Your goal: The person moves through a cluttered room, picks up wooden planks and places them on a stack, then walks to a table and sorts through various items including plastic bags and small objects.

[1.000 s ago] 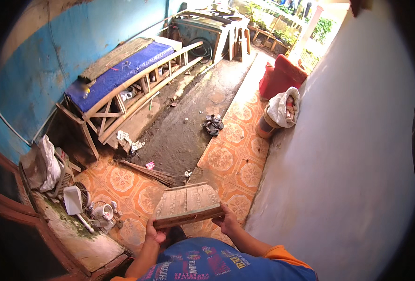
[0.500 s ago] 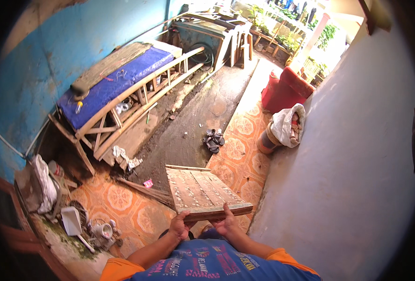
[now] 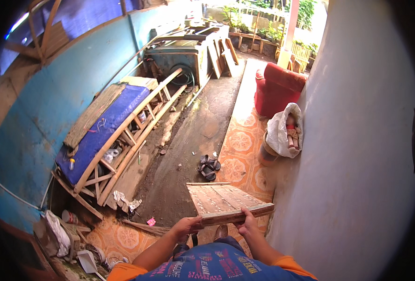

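A slatted wooden panel (image 3: 231,197), pale and flecked with white bits, is held out in front of me at waist height. My left hand (image 3: 189,225) is closed on the left part of its near edge. Further right along that same edge, my right hand (image 3: 247,223) grips it with the thumb on top. The fingers under the panel are mostly hidden. Its far end reaches over the border of the tiled strip and the dark ground.
Black sandals (image 3: 209,167) lie ahead. A bamboo ladder (image 3: 132,136) leans by a blue-covered bench (image 3: 105,126) on the left. Along the right wall stand a red armchair (image 3: 277,91) and a white sack (image 3: 282,131) with a doll. A white dustpan (image 3: 88,262) lies lower left.
The view has tilted up and shifted. The panel sits further right in the picture, and both hands keep their hold on its near edge.
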Demonstrator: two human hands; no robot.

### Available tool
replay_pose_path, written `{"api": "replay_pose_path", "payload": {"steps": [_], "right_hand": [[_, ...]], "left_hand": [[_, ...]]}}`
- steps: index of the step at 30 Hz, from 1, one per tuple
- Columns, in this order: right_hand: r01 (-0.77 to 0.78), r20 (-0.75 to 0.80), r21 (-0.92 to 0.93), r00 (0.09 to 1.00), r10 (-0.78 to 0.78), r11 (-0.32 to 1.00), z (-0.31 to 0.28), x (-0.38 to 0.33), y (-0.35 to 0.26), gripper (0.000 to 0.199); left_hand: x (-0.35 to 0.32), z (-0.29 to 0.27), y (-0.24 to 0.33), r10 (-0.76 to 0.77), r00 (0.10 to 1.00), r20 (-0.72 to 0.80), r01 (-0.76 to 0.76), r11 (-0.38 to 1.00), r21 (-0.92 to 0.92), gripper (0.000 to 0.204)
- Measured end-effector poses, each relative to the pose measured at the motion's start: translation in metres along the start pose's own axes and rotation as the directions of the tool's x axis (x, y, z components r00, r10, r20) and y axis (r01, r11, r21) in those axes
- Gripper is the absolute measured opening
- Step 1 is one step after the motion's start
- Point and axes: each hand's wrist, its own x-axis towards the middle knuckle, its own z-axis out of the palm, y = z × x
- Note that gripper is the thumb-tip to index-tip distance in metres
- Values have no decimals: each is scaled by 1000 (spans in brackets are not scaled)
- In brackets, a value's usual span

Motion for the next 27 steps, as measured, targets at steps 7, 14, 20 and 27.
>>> {"api": "replay_pose_path", "payload": {"steps": [7, 14, 20, 27], "right_hand": [[368, -16, -307, 920, -391, 878, -10, 65, -107, 37], [600, 194, -657, 720, -667, 457, 49, 99, -217, 43], [570, 336, -812, 631, -699, 124, 126, 168, -311, 48], [493, 409, -869, 681, -608, -33, 237, 230, -391, 53]], "left_hand": [[95, -80, -22, 354, 788, -503, -90, 875, 475, 45], [127, -127, -77, -235, 655, -719, 433, 895, 102, 42], [235, -131, -31, -363, 612, -703, 482, 876, -33, 41], [370, -114, 127, -143, 774, -617, 69, 987, -142, 28]]}}
